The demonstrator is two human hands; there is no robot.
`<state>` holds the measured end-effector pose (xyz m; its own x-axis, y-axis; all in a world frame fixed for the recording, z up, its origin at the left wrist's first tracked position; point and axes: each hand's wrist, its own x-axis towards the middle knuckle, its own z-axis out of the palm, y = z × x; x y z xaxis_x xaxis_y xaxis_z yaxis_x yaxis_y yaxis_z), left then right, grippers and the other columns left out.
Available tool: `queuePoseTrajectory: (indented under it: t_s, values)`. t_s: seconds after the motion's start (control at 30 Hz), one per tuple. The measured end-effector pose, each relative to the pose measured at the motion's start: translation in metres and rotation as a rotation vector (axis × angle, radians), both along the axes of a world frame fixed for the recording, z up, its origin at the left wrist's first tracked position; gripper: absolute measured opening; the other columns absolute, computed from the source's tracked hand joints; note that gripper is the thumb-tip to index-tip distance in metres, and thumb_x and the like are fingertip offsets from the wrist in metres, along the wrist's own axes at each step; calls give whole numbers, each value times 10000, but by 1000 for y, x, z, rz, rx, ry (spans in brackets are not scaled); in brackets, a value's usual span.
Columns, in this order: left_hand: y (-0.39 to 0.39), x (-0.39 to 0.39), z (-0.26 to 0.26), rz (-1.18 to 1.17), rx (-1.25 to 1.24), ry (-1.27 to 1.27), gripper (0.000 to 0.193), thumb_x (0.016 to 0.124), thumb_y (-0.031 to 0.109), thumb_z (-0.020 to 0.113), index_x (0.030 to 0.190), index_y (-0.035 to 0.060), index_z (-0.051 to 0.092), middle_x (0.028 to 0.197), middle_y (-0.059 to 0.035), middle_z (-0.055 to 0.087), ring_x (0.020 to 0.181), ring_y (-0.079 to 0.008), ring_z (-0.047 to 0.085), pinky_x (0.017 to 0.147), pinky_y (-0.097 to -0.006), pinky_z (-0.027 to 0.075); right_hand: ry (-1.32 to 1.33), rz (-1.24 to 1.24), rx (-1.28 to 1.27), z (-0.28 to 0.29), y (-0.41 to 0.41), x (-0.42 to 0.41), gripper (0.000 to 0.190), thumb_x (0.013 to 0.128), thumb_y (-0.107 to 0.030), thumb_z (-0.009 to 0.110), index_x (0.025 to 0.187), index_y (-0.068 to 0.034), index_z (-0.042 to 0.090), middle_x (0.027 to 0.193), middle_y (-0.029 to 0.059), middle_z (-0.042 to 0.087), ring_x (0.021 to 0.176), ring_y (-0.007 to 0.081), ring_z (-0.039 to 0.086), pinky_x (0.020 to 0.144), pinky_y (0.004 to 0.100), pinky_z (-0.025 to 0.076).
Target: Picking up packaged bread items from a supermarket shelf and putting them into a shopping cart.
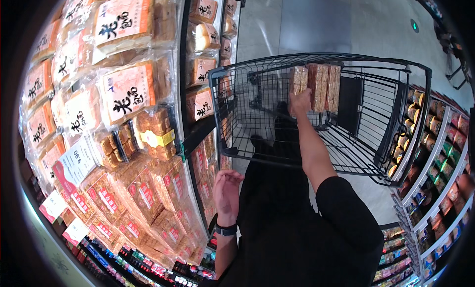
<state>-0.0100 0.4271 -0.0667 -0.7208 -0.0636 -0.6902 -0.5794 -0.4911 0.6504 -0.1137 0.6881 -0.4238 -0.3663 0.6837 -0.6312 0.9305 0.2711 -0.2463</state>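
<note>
My right hand [300, 102] reaches down into a dark wire shopping cart [256, 161] and grips the near end of a clear-wrapped pack of pale, grainy snack blocks [299, 79]. Beside that pack, to the right, similar wrapped packs [324, 87] stand upright side by side in the cart. My left hand [227, 192] is raised near the cart's lower left corner, palm showing and fingers slightly curled, with nothing in it. A dark band circles that wrist. Left of it, many clear packs with red labels [144, 194] lie stacked on a display.
Bagged bread loaves [128, 92] fill the upper left display, with price cards [76, 162] at its edge. A dark shelf post [183, 64] stands between display sections. Shelves of packaged goods [438, 164] line the right side. Grey floor tiles [315, 20] show beyond the cart.
</note>
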Motion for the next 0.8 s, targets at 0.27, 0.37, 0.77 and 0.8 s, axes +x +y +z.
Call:
queuePoseTrajectory:
  t_s: [0.27,0.37,0.77,0.8]
  values:
    - [-43,5,14,-11,129,223,246,1050,191,476,1174,7,583,1076,-124,654,1051,-246,637,1018,-408,473,260,288,21,77,0,68,729,769,-483,788,1297,-69,502,1125,268,692,1058,475,660,906,545,523]
    - [-69,7,12,-16,218,204,239,1053,169,475,1189,4,583,1095,-126,658,1075,-241,643,1010,-394,491,427,508,28,116,7,90,683,798,-514,774,1269,-64,569,1074,274,694,1034,462,666,888,520,523]
    - [-149,18,-15,-348,331,295,217,1073,136,429,1151,25,599,1114,-84,649,1079,-193,657,988,-322,510,533,970,78,372,-60,67,618,726,-204,732,1314,-83,582,1159,218,690,1084,427,660,921,466,526]
    - [-153,23,-16,-343,327,303,202,1071,135,446,1146,29,601,1113,-77,653,1087,-193,666,990,-321,515,574,1097,43,393,-73,60,621,715,-194,729,1307,-78,584,1143,212,696,1068,420,667,915,456,527]
